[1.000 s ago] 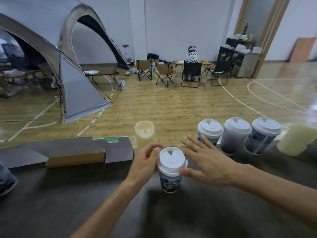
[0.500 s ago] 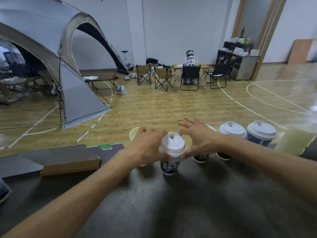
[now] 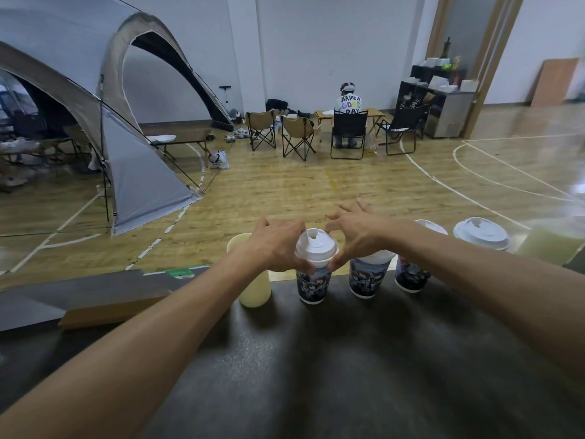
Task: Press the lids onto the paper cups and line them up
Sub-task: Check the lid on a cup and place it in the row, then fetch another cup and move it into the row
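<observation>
Head view: both hands at the lidded paper cup, standing at far edge of dark table. Left hand & right hand pinch its white lid rim w/ curled fingertips. Three more lidded cups lined up to its right; pale yellow cylinder just left.

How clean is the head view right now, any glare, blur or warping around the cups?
Head view: glare on the wooden floor at right; pale green bottle at the right edge blurred; wide-angle bending at the edges; the held white-lidded paper cup is sharp; dark tabletop shadowed.
</observation>
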`<state>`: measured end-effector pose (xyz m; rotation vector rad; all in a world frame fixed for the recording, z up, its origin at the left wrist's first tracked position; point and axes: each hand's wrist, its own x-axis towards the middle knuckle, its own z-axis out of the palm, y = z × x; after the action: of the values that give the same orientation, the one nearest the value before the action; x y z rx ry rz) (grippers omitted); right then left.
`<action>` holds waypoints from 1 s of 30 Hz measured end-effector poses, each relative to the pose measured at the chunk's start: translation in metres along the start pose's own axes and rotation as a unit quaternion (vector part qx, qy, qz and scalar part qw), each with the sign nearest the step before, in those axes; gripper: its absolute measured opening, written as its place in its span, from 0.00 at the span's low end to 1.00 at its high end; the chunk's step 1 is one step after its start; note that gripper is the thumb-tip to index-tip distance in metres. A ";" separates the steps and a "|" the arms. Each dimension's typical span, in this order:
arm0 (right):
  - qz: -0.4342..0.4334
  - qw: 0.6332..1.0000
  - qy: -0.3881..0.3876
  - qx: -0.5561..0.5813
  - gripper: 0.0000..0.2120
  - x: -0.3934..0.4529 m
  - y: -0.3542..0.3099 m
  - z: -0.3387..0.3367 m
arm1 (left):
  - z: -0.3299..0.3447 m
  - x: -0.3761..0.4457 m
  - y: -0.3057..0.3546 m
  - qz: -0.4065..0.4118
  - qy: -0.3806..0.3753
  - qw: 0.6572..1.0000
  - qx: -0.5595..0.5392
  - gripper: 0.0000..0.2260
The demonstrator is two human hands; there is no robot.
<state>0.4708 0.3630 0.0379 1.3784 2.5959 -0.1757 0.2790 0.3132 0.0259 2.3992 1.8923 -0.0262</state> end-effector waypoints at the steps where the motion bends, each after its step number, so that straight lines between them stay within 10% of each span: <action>1: 0.001 1.000 -0.002 0.001 0.45 0.000 0.000 0.000 | 0.001 -0.001 0.000 -0.001 0.000 1.000 -0.005 0.32; 15: -0.036 0.999 0.011 -0.011 0.49 -0.023 -0.048 -0.035 | -0.025 -0.045 -0.020 0.001 0.007 1.000 -0.025 0.44; 30: -0.349 0.934 0.067 0.046 0.34 0.013 -0.350 -0.060 | -0.068 -0.359 -0.202 -0.227 0.125 0.965 -0.029 0.38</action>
<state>0.1662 0.1898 0.0981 0.4335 3.1133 -0.3123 -0.0044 0.0169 0.1059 1.9565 2.4763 0.3104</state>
